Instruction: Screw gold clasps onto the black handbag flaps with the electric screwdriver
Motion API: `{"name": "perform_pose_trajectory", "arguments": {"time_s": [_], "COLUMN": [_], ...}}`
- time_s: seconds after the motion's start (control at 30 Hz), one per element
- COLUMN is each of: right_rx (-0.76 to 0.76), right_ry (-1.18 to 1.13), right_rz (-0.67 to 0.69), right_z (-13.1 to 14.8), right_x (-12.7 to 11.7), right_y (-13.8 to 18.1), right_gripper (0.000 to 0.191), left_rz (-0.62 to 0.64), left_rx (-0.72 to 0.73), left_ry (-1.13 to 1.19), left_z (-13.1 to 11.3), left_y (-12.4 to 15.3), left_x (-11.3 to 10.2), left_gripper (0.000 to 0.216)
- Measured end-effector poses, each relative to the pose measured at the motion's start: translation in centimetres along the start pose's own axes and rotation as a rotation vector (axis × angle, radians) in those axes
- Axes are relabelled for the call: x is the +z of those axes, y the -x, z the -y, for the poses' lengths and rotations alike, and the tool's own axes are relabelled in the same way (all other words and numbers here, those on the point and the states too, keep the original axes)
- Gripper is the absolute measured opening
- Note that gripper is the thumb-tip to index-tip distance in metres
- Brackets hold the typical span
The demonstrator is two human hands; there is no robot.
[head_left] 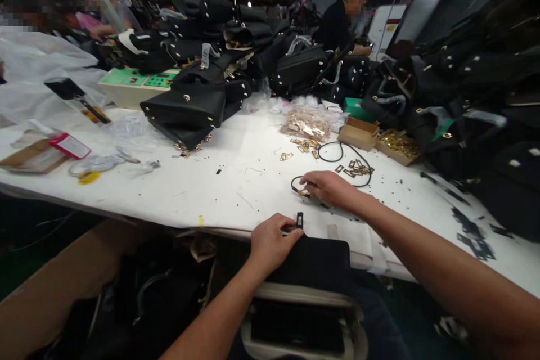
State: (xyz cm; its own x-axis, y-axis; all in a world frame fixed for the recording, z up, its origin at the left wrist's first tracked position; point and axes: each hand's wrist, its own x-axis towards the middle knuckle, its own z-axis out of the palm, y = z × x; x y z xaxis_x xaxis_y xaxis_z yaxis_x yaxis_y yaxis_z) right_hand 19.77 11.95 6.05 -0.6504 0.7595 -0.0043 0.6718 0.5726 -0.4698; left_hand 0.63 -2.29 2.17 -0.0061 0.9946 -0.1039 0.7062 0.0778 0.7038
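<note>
My left hand (pixel 270 243) is at the table's near edge, fingers pinched on a small black strap end (pixel 299 220) that rises from a black bag (pixel 317 261) in my lap. My right hand (pixel 329 187) reaches out over the white table (pixel 202 185), fingers curled down on a small gold metal fitting (pixel 303 192) beside a black cord (pixel 341 162). More loose gold fittings (pixel 354 169) lie just beyond that hand.
Black handbags (pixel 189 107) are piled across the table's far side and right. A clear bag of gold parts (pixel 307 124) and two open cardboard boxes (pixel 358 132) sit mid-table. A person in black (pixel 337 22) works at the back. Plastic sheeting lies at left.
</note>
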Motion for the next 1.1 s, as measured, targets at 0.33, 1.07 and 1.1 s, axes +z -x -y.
{"name": "perform_pose_trajectory", "arguments": {"time_s": [0.33, 1.07, 1.1], "right_rx": [0.110, 0.270, 0.260], "right_ry": [0.078, -0.478, -0.479], "right_rz": [0.032, -0.176, -0.161], "right_z": [3.5, 2.3, 2.2], "right_x": [2.0, 5.1, 4.9], "right_y": [6.6, 8.5, 8.6], "right_gripper": [0.016, 0.025, 0.024], "left_rz": [-0.017, -0.011, -0.011], "left_rx": [-0.076, -0.009, -0.011], "left_ry": [-0.097, 0.163, 0.165], "left_z": [-1.1, -0.1, -0.2], "left_y": [-0.1, -1.1, -1.1], "left_x": [0.3, 1.2, 1.2], "left_gripper": [0.017, 0.024, 0.024]}}
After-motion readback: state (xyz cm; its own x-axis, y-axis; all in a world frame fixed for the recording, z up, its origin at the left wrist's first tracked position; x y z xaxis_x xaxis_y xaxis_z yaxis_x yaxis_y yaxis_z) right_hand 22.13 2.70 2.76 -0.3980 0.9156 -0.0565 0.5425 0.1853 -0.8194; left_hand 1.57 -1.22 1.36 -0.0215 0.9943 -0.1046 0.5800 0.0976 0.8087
